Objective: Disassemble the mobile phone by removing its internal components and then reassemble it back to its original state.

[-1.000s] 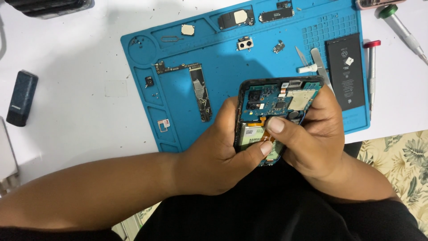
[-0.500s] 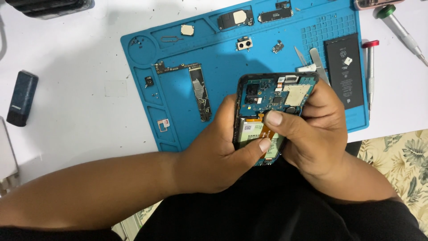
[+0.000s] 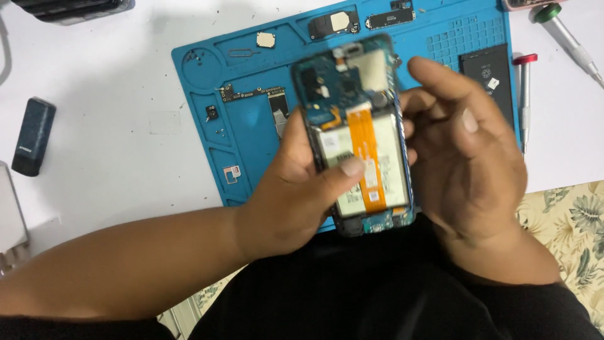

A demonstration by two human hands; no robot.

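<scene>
Surrounding opened phone (image 3: 358, 138), blue mat (image 3: 251, 132), screwdrivers (image 3: 523, 94)

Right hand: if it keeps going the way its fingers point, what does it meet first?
Probably the opened phone in the left hand: the right hand has its fingers aimed up-left toward the phone's top edge. Depth is unclear.

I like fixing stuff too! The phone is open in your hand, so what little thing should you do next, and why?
Probably bring the right hand back to the orange strip. The left hand holds the open phone up with its thumb on the battery, while the right hand is open beside it, holding nothing.
</scene>
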